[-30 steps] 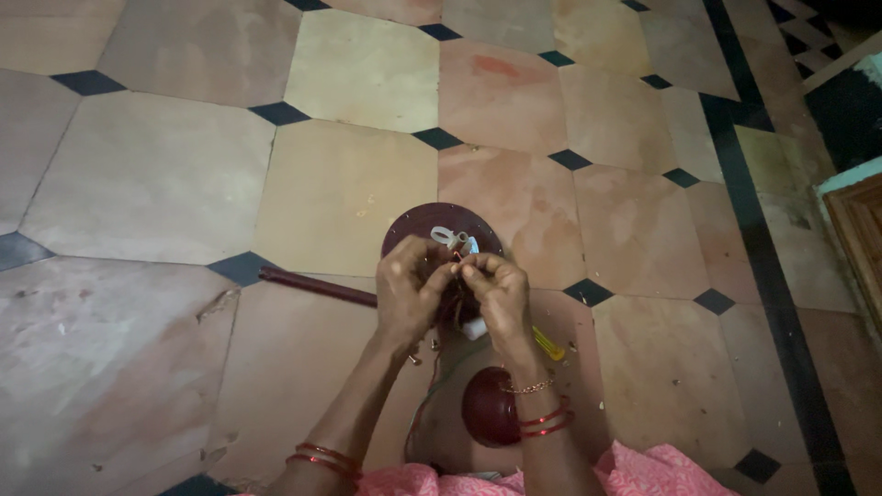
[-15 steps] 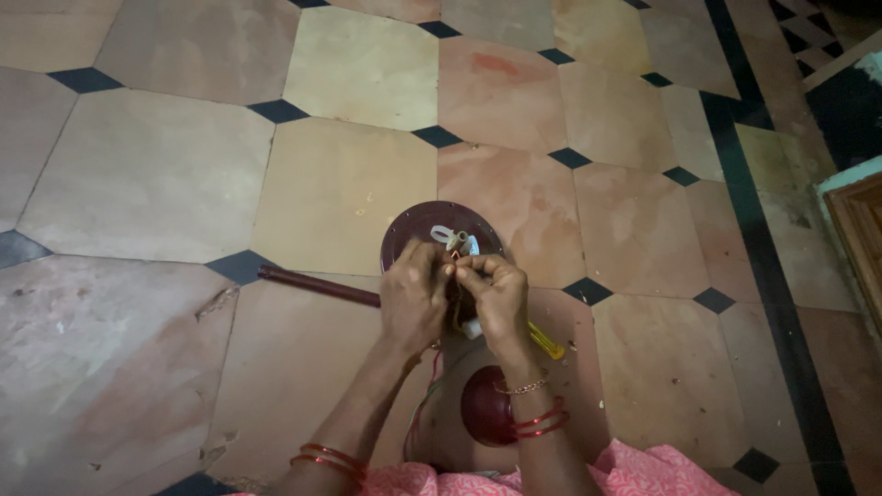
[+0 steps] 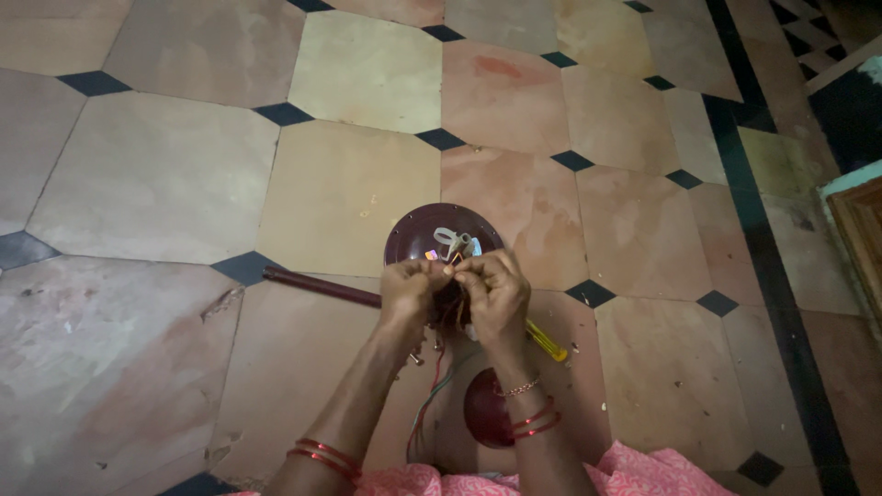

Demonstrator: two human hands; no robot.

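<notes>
A dark maroon rod (image 3: 317, 285) lay on the tiled floor (image 3: 156, 174), running in toward the person's left hand (image 3: 411, 292). Its grip was pinched nearly shut on thin wires (image 3: 447, 303), held just above a round maroon cover plate (image 3: 443, 237) with small pale fittings inside. The right hand (image 3: 493, 296) met it fingertip to fingertip, likewise closed on the strands. The wires appeared light, limp and easily kinked, best taken near their bare ends. A yellow-handled screwdriver (image 3: 546, 342) lay just right of the wrist; a second maroon dome (image 3: 487, 418) sat nearer the person's lap.
</notes>
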